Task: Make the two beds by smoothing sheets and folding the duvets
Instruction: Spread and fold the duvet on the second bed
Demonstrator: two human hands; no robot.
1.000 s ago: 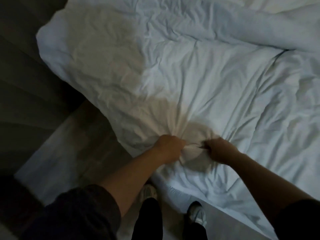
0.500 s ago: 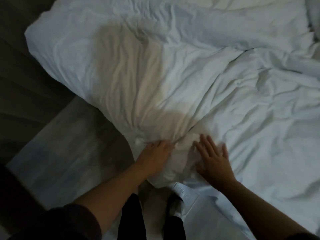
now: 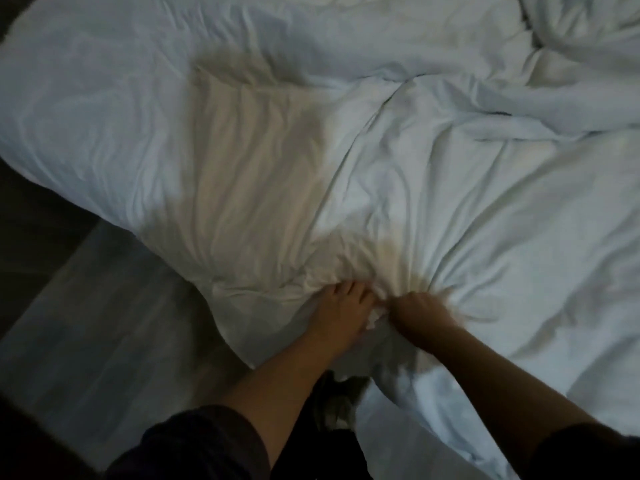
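Observation:
A crumpled white duvet (image 3: pixel 398 161) covers the bed and fills most of the view, its near edge hanging toward me. My left hand (image 3: pixel 341 311) rests on that edge, fingers curled into the bunched fabric. Right beside it, my right hand (image 3: pixel 417 311) is closed in a fist on a gather of the duvet, and creases fan out from the fist. The two hands are almost touching. A thicker heap of duvet (image 3: pixel 571 46) lies at the far right. The sheet underneath is hidden.
Pale wood-look floor (image 3: pixel 97 334) runs along the left of the bed, dark toward the far left (image 3: pixel 31 216). My shoes (image 3: pixel 337 403) stand close under the duvet's hanging edge. The room is dim.
Both hands went from clenched to flat on the duvet, then closed again on its near edge. The fabric is now bunched up between them, and the view has shifted further over the bed.

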